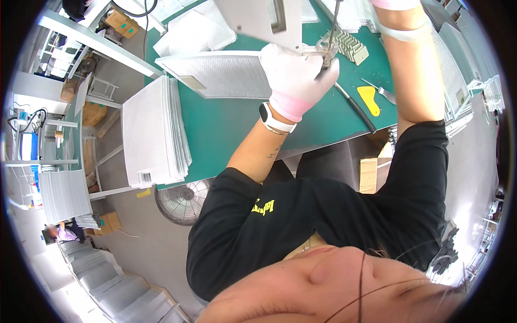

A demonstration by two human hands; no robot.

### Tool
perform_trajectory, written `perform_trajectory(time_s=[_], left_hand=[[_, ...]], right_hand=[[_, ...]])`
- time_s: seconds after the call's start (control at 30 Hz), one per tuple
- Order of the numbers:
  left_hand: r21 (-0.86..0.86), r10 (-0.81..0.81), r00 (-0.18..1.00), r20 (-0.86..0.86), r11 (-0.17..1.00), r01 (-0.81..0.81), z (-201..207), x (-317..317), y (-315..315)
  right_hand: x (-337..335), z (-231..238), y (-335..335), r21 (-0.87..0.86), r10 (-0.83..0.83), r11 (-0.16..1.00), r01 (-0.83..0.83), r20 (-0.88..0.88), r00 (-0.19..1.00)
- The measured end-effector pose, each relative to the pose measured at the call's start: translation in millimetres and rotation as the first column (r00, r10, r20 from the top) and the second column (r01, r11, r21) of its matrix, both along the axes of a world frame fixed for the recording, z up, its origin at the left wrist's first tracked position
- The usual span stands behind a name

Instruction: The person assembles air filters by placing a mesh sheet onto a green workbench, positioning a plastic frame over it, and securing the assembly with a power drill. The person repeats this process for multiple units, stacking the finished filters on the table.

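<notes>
My left hand, in a white glove with a pink cuff, is closed around a small metal fitting. The fitting sits at the lower corner of a pale metal plate with a slot, which rises out of the top edge. A thin dark rod comes down to the fitting from above. Of my right hand only the pink cuff shows at the top edge; its fingers are out of the picture. Beside the fitting lies a row of greenish-grey metal pieces on the green tabletop.
Near the table's front edge lie a black-handled tool, a yellow flat scraper and a thin tool with a pale handle. A mesh panel leans left of my hand, beside a panel stack. A floor fan stands below.
</notes>
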State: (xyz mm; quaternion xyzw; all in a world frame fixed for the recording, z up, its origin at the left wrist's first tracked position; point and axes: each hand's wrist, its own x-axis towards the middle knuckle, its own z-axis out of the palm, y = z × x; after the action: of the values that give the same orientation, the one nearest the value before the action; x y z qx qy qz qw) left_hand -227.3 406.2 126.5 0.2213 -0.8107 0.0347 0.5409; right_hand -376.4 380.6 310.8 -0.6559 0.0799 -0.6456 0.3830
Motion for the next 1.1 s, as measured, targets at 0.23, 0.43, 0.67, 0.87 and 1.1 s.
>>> perform_trajectory(time_s=[0.23, 0.43, 0.67, 0.87, 1.1], left_hand=[[-0.166, -0.142, 0.976, -0.164, 0.979, 0.114, -11.9, -3.3, -5.2], [0.043, -0.167, 0.984, -0.064, 0.985, 0.170, -26.7, 1.1, -4.1], [0.223, -0.296, 0.954, -0.040, 0.928, 0.297, -14.4, 4.9, -1.8], [-0.018, -0.054, 0.989, 0.140, 0.998, 0.057, -2.3, 5.8, 7.4], [-0.522, 0.334, 0.886, 0.321, 0.843, -0.129, -9.3, 21.8, 6.7]], right_hand=[[24.0, -35.2, 0.1, 0.197, 0.364, 0.909, -0.366, 0.048, 0.930], [29.7, -56.3, -8.5, 0.250, 0.399, 0.823, -0.510, 0.384, 0.833], [29.5, -74.7, -21.3, 0.350, 0.105, 0.885, -0.307, 0.492, 0.864], [37.0, -122.5, -2.6, 0.392, -0.200, 0.918, 0.052, 0.348, 0.916], [26.8, -157.9, 55.7, 0.457, -0.442, 0.828, 0.326, 0.173, 0.880]])
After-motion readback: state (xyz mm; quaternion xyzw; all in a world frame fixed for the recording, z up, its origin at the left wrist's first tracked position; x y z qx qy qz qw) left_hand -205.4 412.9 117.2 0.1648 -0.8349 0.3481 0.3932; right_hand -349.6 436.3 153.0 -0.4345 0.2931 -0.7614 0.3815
